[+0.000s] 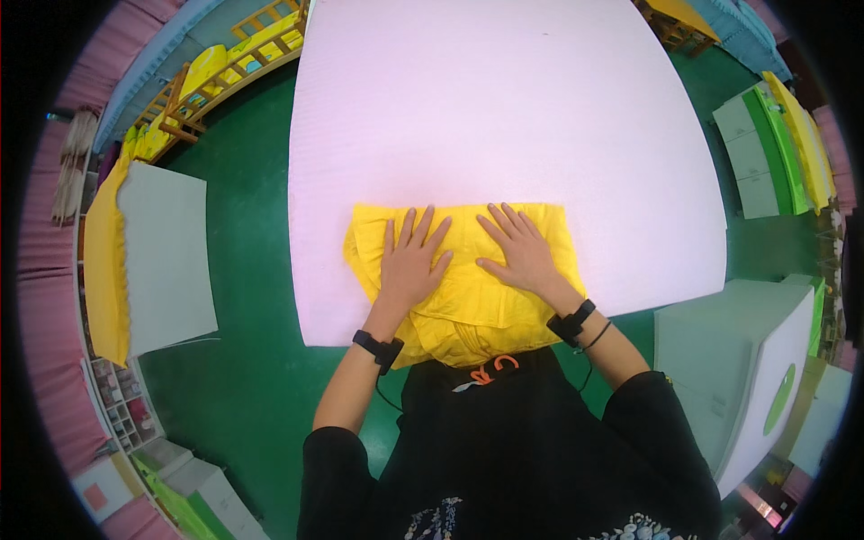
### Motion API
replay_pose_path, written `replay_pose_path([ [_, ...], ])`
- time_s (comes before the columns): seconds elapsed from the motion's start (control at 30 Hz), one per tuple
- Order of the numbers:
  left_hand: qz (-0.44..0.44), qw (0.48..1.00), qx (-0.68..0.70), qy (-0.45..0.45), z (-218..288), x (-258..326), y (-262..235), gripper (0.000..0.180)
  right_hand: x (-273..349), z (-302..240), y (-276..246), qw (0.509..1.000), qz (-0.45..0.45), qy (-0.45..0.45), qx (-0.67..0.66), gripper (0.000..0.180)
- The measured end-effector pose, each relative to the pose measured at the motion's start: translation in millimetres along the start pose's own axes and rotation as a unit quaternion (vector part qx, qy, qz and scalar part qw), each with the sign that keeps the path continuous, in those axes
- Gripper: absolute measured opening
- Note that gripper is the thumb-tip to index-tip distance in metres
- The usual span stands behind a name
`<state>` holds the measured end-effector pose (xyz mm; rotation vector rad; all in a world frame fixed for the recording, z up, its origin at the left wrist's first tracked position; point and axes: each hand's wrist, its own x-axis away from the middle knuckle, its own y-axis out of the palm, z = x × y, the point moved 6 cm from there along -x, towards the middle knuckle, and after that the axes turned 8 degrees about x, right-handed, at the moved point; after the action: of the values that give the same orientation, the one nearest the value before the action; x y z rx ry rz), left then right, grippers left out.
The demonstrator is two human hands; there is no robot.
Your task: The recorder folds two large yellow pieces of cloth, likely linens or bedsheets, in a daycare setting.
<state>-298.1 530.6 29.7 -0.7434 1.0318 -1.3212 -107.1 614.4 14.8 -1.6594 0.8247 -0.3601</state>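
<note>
Head view: left hand (411,263) and right hand (526,258) flat on yellow cloth (472,304), mid-frame, grips spread, nothing clasped; apparently smoothing, next calls for straightening its bunched lower edge.

Spread fingers (422,229) on yellow cloth (464,286), pale table (504,108)

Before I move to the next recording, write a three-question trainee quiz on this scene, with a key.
1. True or false: the bare left hand and bare right hand both lie on the yellow gathered cloth.
2. Which side, left or right, has a thin dark band worn beside the black strapped wrist device?
3. The cloth lies mostly on: A, a wooden cot; B, a broad pale pinkish flat surface; C, the green floor.

Key: 1, true; 2, right; 3, B.
</note>
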Motion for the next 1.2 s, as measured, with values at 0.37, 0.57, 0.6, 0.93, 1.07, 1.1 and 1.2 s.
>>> replay_pose_path([
  [0.37, -0.022, 0.995, -0.056, -0.083, -27, 9, 33, 0.058, 21, 113, -4, 0.991, 0.008, 0.121, 0.051, 0.077],
  [0.57, 0.097, 0.975, 0.157, -0.125, -78, 18, -3, 0.057, 23, 122, -3, 0.970, -0.031, 0.166, -0.176, 0.045],
  [0.6, 0.166, 0.969, 0.098, -0.155, -78, 14, -19, 0.059, 30, 130, 11, 0.910, -0.083, 0.254, -0.318, 0.041],
  [0.93, 0.023, 0.709, 0.582, -0.398, -84, 45, 8, 0.038, 52, 79, -3, 0.804, -0.149, 0.317, -0.481, 0.044],
  [1.07, 0.010, 0.695, 0.626, -0.353, -74, 74, -9, 0.044, 53, 33, -20, 0.762, -0.096, 0.283, -0.575, 0.038],
  [1.1, 0.019, 0.659, 0.672, -0.336, -73, 84, -15, 0.046, 53, 20, -27, 0.757, -0.080, 0.269, -0.590, 0.036],
  [1.2, 0.035, 0.611, 0.733, -0.298, -84, 133, -33, 0.049, 56, -20, -45, 0.778, -0.040, 0.252, -0.574, 0.035],
])
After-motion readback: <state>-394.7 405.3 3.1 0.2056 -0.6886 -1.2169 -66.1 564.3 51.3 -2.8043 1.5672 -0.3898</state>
